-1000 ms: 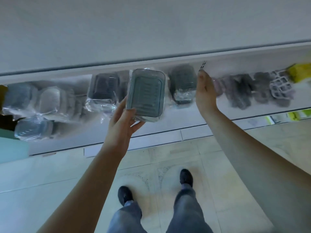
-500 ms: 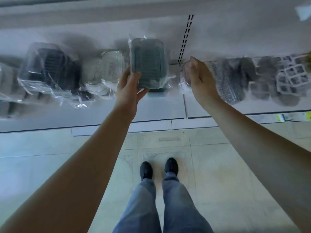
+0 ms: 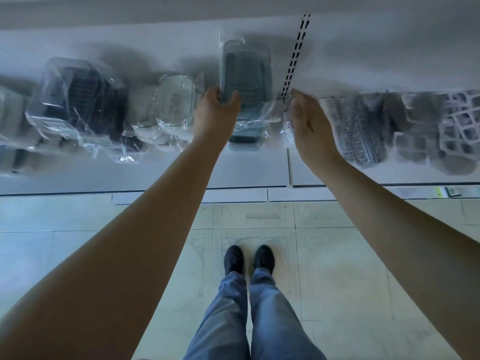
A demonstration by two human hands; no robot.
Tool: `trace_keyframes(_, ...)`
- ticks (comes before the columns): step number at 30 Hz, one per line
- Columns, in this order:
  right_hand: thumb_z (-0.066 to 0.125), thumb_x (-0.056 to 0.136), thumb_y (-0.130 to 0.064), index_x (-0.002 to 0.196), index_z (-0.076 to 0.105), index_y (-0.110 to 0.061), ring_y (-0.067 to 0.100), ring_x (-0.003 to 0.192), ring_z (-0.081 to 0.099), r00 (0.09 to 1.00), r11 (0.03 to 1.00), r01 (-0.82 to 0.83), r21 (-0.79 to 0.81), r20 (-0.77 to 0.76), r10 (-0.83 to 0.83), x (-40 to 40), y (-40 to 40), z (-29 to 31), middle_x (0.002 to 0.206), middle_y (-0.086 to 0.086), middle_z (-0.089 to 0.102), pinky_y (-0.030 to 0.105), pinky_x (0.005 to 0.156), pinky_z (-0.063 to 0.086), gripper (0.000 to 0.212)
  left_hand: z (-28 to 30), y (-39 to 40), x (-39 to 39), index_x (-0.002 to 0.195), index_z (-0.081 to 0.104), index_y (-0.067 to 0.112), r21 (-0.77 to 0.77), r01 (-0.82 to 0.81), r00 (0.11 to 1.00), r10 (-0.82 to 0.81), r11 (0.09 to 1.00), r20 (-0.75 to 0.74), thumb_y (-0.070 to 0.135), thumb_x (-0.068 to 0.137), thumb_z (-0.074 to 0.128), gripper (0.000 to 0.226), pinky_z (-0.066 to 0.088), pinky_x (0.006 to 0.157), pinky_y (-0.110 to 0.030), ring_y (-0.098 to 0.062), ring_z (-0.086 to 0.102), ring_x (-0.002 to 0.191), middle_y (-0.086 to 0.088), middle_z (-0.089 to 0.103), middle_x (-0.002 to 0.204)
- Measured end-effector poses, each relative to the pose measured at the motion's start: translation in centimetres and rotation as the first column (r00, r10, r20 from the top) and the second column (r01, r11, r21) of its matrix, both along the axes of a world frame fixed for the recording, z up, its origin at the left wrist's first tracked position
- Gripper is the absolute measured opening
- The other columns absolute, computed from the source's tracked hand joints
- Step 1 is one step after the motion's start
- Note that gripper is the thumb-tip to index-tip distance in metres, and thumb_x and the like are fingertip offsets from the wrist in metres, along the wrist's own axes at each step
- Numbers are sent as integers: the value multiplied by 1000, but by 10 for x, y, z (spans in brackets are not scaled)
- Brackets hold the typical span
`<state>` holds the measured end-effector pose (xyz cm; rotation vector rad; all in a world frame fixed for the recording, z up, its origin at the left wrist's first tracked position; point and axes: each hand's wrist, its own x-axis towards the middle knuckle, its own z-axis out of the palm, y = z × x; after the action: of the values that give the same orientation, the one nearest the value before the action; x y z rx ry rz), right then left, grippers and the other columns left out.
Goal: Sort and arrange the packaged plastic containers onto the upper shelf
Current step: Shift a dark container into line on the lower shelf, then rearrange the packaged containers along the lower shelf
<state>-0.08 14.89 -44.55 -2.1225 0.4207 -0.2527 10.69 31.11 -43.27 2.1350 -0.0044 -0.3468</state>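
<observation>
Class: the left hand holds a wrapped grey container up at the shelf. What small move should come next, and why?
Probably lower the grey container onto the one below and release: the left hand grips its lower edge, and the right hand waits open beside it.

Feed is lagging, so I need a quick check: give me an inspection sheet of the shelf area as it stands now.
Surface: white shelf, bare along its front edge.
Job's things: grey wrapped container held upright over a similar one lying flat; clear wrapped container and dark wrapped container to its left.
Clutter: grey racks and white grid trays at right.
Grippers: left hand grips the grey container's lower edge; right hand open, holding nothing.
Cables: nothing seen.
Surroundings: slotted upright, tiled floor.
</observation>
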Motion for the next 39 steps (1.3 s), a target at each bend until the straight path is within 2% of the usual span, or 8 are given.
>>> trace_keyframes(3, 33, 109, -34, 148, 44, -7, 9, 138, 40, 999, 999, -42, -20, 29, 42, 0, 3, 9, 149, 4, 49, 2, 107, 21, 49, 4, 1, -1, 89, 60, 13, 98, 11, 1000, -13, 995, 20, 30, 93, 57, 18, 31, 52, -26, -12, 42, 58, 6, 45, 65)
trace_keyframes(8, 36, 108, -33, 147, 45, -7, 6, 135, 42, 987, 992, -72, -105, 138, 86, 1, 14, 39, 149, 5, 49, 10, 111, 28, 47, 26, 13, -16, 122, 58, 11, 170, 2, 990, -26, 986, 138, 31, 93, 61, 35, 36, 71, -24, -19, 54, 93, -3, 61, 106)
trace_keyframes(12, 40, 106, -29, 141, 49, -1, 23, 128, 54, 928, 970, -160, -181, 307, 210, -8, 39, 77, 142, 12, 54, 39, 110, 43, 46, 53, 39, -60, 135, 52, 11, 134, 44, 969, -76, 990, 237, 26, 95, 62, 45, 37, 85, -23, -19, 54, 108, -7, 55, 127)
trace_keyframes(14, 42, 105, -26, 139, 52, 0, 23, 128, 55, 892, 943, -225, -244, 338, 301, -21, 56, 101, 140, 12, 56, 34, 110, 42, 44, 62, 58, -91, 140, 50, 13, 137, 64, 957, -100, 989, 272, 25, 93, 64, 50, 39, 89, -24, -20, 55, 113, -7, 55, 132)
trace_keyframes(20, 43, 99, -22, 127, 65, 1, 25, 121, 61, 595, 742, -432, -514, 456, 662, -62, 123, 195, 129, 13, 65, 38, 100, 49, 42, 115, 112, -164, 141, 48, 25, 75, 167, 929, -182, 983, 323, 34, 93, 57, 50, 54, 91, -37, -8, 53, 124, 9, 51, 138)
trace_keyframes(25, 45, 99, -21, 129, 63, 0, 27, 122, 59, 479, 727, -347, -592, 555, 680, -31, 161, 283, 132, 12, 63, 41, 100, 48, 41, 190, 156, -167, 117, 65, 22, 37, -7, 827, -15, 999, 562, 17, 92, 65, 26, 53, 82, -27, -6, 60, 102, 14, 56, 118)
trace_keyframes(33, 52, 95, -30, 141, 47, -8, 26, 132, 45, 697, 887, -217, -408, 571, 433, 62, 222, 339, 143, 9, 49, 35, 112, 38, 51, 261, 224, -127, 132, 54, 35, -35, -292, 714, 242, 956, 657, 28, 95, 60, 39, 39, 85, -4, 2, 51, 108, 23, 45, 124)
trace_keyframes(39, 60, 90, -57, 151, 31, -16, 37, 137, 35, 952, 896, -209, -392, 126, 278, 140, 279, 323, 159, 10, 24, 45, 104, 42, 79, 262, 284, -85, 133, 52, 34, -35, -322, 717, 268, 946, 644, 25, 95, 63, 41, 45, 87, -18, 0, 48, 112, 21, 43, 127)
